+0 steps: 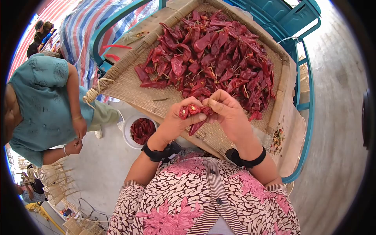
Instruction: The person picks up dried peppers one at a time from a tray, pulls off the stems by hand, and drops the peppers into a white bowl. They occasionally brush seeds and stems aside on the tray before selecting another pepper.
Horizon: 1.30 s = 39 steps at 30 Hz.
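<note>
A large heap of dried red peppers [211, 55] lies on a woven tray [133, 84] in front of me. Near the tray's front edge, my left hand [179, 119] is closed around a few dried peppers [192, 110], their stem ends facing up and one tip hanging below the fingers. My right hand [227, 113] touches the same peppers from the right, thumb and forefinger pinched at their end. What lies between those two fingertips is too small to make out.
A white bucket [127, 131] with dried peppers stands on the floor at left. Beside it a person in a teal shirt [39, 98] stands close to the tray. Teal metal rails [307, 129] surround the tray. Wooden chairs [53, 176] are at lower left.
</note>
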Tool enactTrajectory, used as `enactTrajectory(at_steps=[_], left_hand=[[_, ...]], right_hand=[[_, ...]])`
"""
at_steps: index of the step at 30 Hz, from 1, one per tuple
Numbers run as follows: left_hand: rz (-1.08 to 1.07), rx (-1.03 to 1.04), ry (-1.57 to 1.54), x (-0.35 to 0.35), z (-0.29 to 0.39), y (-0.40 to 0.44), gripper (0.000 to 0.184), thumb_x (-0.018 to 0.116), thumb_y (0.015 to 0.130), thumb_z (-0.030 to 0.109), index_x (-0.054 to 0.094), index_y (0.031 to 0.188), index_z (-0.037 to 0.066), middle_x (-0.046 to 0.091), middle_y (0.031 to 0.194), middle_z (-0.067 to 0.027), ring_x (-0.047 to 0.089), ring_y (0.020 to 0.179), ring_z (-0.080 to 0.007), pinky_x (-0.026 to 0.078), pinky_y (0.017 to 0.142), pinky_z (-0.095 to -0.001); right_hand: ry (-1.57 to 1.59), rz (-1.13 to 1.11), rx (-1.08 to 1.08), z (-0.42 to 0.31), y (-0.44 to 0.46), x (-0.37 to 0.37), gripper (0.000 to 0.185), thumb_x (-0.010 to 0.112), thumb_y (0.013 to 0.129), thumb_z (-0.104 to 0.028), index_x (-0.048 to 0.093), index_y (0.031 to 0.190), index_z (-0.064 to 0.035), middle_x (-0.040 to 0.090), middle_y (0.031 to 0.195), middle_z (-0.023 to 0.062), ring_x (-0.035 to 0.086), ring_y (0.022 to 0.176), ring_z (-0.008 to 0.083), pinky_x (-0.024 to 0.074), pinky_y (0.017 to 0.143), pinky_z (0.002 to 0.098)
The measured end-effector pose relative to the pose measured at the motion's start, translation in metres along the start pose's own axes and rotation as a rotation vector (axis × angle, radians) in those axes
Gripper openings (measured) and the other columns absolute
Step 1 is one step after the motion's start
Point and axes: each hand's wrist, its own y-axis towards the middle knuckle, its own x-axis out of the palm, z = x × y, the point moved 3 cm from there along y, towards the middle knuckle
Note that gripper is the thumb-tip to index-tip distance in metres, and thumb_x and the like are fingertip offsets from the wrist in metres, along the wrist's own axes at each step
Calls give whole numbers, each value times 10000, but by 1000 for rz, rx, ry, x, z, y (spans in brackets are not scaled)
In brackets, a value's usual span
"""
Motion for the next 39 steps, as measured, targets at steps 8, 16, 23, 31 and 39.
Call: enactTrajectory(at_steps=[8,16,23,31,39], left_hand=[[-69,1,63,-12,-5,-1,189,721,830,18,629,995,33,632,942,-13,592,870,-108,467,791,-252],[-88,-126,-49,-12,-12,-7,203,682,900,118,592,1064,41,634,913,-32,595,782,-97,494,679,-251],[172,-119,-124,5,-6,-8,153,639,930,141,601,1041,43,615,887,13,556,751,-40,470,646,-224],[90,-100,-54,3,-9,-12,132,636,905,74,594,1030,69,613,912,21,562,803,-48,475,656,-211],[-23,-74,-64,-3,-3,-10,180,665,874,45,595,1039,56,612,1024,-8,575,858,-78,491,714,-236]], right_hand=[[381,-125,249,18,2,-7,72,587,955,-118,607,962,-49,642,856,10,606,732,90,572,679,273],[11,18,56,15,-1,-4,55,594,947,-97,592,927,-45,623,877,9,601,764,118,546,669,293],[-1138,129,-789,-1,-10,20,50,603,916,-84,577,892,-48,608,880,42,583,761,158,502,634,301],[-90,95,-65,13,-8,7,47,586,950,-104,579,941,-59,623,877,11,552,703,81,536,626,266],[529,-44,302,24,-8,-3,31,566,965,-86,591,961,-69,610,845,-19,479,570,40,530,588,248]])
